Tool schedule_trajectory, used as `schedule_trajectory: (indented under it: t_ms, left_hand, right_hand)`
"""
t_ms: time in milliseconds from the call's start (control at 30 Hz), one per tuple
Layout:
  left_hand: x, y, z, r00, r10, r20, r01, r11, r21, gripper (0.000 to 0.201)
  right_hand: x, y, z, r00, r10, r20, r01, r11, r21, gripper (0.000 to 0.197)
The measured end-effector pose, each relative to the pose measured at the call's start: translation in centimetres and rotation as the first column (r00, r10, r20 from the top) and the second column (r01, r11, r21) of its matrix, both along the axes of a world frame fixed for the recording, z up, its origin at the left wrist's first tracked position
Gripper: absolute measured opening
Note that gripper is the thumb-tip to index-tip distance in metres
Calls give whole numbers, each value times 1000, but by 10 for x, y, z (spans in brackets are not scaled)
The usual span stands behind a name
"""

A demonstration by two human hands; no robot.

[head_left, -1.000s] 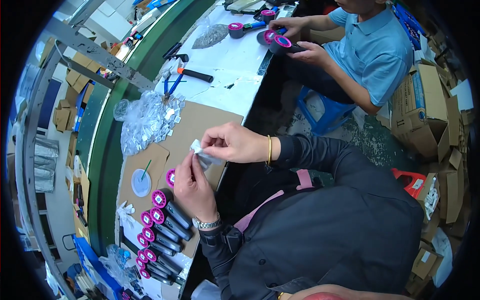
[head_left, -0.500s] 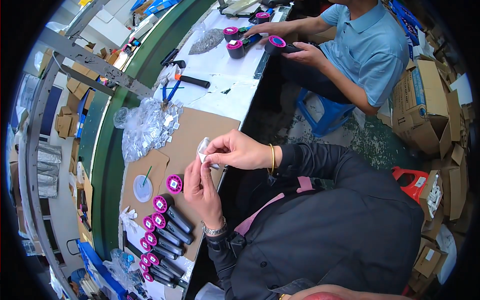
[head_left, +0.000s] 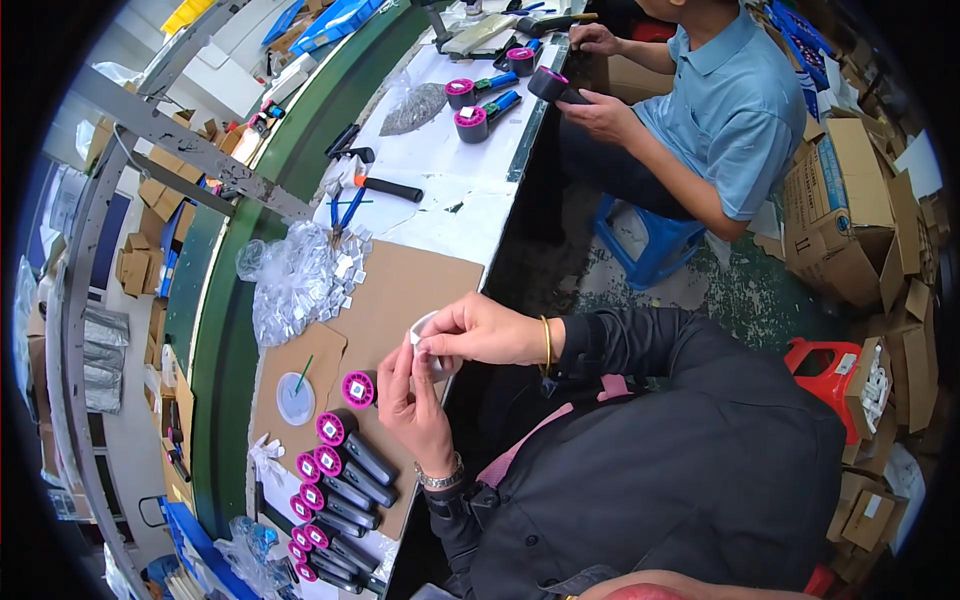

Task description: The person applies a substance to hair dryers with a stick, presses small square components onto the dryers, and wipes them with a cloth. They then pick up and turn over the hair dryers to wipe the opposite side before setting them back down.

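Note:
A white strip [head_left: 446,364], curled into a loop, is pinched between my two hands over the table's near edge. My right hand [head_left: 485,332] grips it from the right, thumb and forefinger pressed together. From below, the fingertips of my left hand [head_left: 415,425] meet it, partly covering it. Beside my left hand stands a hair dryer head [head_left: 359,389] with a magenta end and a small white square on it. Several grey-handled hair dryers [head_left: 365,460] with similar magenta ends lie in a row nearer me. Beneath the hands is a brown cardboard sheet [head_left: 420,275].
Beyond my hands lie a clear bag with small white squares [head_left: 305,285], blue-handled pliers [head_left: 348,212] and a hammer [head_left: 392,188]. A round white dish [head_left: 296,402] holds a green stick; a white glove [head_left: 267,460] is nearby. A co-worker [head_left: 735,110] sits on a blue stool [head_left: 640,245].
My hands have turned the white strip, so its loop shows more. The whole view has shifted slightly. The co-worker's far hand has left the hair dryers and moved away to the table's far end.

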State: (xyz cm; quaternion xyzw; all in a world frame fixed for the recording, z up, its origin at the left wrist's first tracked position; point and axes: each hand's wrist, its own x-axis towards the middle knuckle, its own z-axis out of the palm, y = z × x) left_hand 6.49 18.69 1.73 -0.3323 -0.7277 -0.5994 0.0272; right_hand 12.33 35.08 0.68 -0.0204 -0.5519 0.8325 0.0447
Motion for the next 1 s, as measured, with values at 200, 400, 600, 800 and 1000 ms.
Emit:
schedule_trajectory:
  t_ms: [200, 400, 600, 800, 1000]
  left_hand:
    - [0, -7, 4, 997, -52, 64, 50, 998, 32, 21]
    - [-1, -9, -6, 998, 58, 36, -59, 997, 40, 21]
    - [2, -9, 8, 965, -77, 250, 32, 983, 180, 19]
    - [4, -18, 11, 998, 41, -47, -43, 998, -41, 18]
    - [4, -23, -4, 985, 143, 97, -153, 982, 107, 14]
  right_hand:
    - [3, -3, -3, 996, 69, 57, -60, 987, -152, 20]
    - [-1, -17, -10, 999, -25, -44, 21, 997, -71, 20]
    - [7, -13, 3, 999, -36, 8, 37, 994, -105, 23]
    - [5, -24, -2, 988, -110, -110, 110, 994, -6, 26]
    - [3, -35, 4, 996, -78, -54, 77, 997, -22, 24]
